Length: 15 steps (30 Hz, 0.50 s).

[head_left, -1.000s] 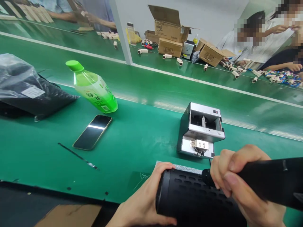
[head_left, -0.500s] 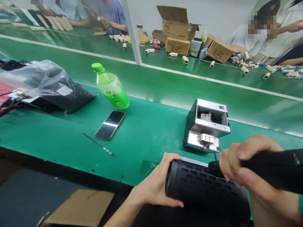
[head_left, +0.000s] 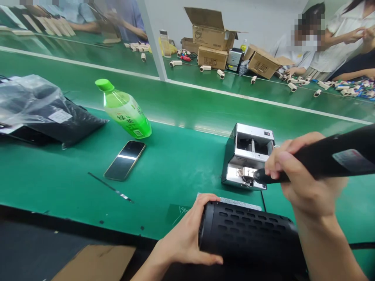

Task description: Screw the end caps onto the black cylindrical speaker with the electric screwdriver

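My left hand grips the left end of a black cylindrical housing with slotted holes, thumb below and fingers over its top edge. In my right hand is a black electric screwdriver, fingers wrapped round its front part. The screwdriver's tip is at the front of a silver screw feeder, by its small metal outlet block; whether a screw sits on the bit is too small to tell. Behind the housing lies a silvery strip on the green bench.
A phone, a tilted green drink bottle and a thin dark strip lie left of the feeder. Plastic-wrapped dark goods sit far left. Beyond the metal rail, people work near cartons and several white parts.
My right hand has lifted the screwdriver off the top of the housing and brought its tip to the screw feeder. My left hand keeps its hold on the housing. The view has shifted slightly.
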Motion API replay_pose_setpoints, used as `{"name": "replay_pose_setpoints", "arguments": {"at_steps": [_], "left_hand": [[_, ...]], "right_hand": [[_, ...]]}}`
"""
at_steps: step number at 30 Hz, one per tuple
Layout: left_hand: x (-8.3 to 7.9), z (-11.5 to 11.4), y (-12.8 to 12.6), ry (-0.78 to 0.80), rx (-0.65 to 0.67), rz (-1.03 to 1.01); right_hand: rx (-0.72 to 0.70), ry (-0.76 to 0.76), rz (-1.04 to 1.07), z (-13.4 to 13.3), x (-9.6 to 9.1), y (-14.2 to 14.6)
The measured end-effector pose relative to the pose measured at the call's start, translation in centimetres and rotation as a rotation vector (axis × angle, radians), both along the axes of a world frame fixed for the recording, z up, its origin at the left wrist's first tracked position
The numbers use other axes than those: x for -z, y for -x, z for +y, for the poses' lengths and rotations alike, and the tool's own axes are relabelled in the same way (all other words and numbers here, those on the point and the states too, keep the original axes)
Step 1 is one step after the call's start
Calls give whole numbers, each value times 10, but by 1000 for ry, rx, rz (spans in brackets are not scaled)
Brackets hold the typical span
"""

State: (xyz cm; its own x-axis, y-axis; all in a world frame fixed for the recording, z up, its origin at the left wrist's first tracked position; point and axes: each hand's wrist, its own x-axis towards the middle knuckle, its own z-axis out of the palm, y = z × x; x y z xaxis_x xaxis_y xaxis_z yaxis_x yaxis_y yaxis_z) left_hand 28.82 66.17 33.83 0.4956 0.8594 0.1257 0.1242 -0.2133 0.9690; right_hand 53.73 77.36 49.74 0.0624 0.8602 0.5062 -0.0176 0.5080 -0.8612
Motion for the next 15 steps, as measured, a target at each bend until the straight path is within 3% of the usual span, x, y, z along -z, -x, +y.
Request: {"name": "replay_pose_setpoints", "arguments": {"at_steps": [4,10,15], "left_hand": [[-3,0,1,53,7,25],[-4,-1,3,86,5,41],[-1,-6,7,123,3,59]], "right_hand": [[34,-10,-26,3,12,7],[-29,58,-10,0,19,3],[22,110,66,-27,7,-21]]}}
